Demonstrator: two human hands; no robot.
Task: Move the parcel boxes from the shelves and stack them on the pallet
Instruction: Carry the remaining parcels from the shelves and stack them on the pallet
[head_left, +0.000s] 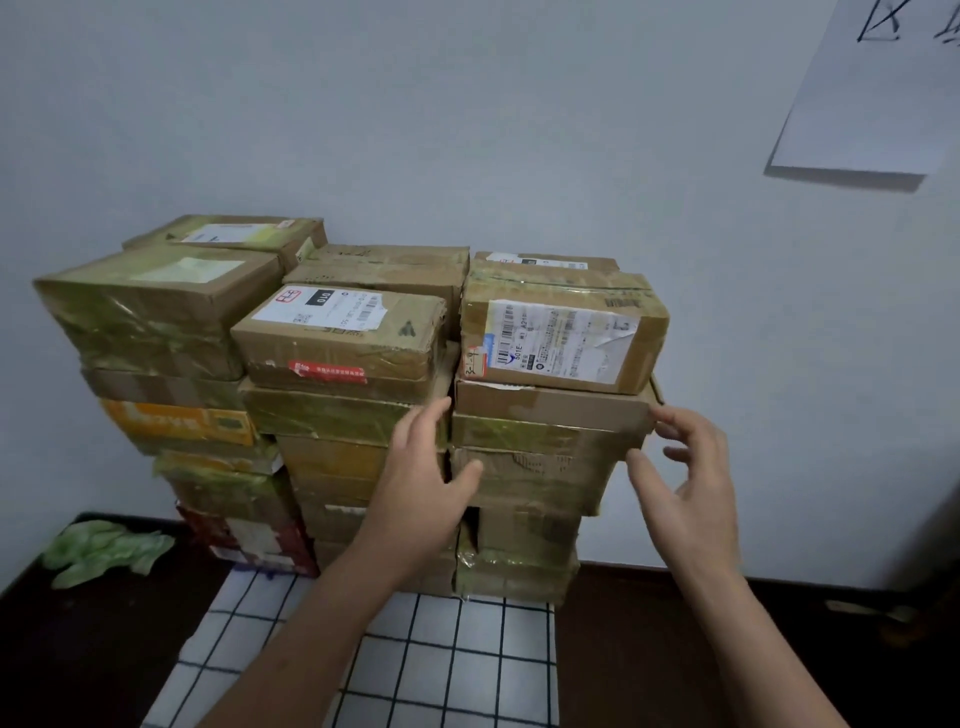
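Several taped brown parcel boxes stand stacked in three columns against the wall on a white checked cloth (452, 660). The right column is topped by a box with a large white shipping label (563, 332), resting on a flat plain box (553, 405). My left hand (423, 478) lies with straight fingers against the left side of the right column, its thumb on a box front. My right hand (685, 478) hovers beside the column's right edge, fingers spread and loosely bent, holding nothing. The middle column's top box (343, 332) carries a white label and red tape.
The left column includes an orange-printed box (182, 421) and a red one near the floor. Crumpled green plastic (104, 551) lies on the dark floor at the left. A white paper sheet (878, 88) hangs on the wall at upper right.
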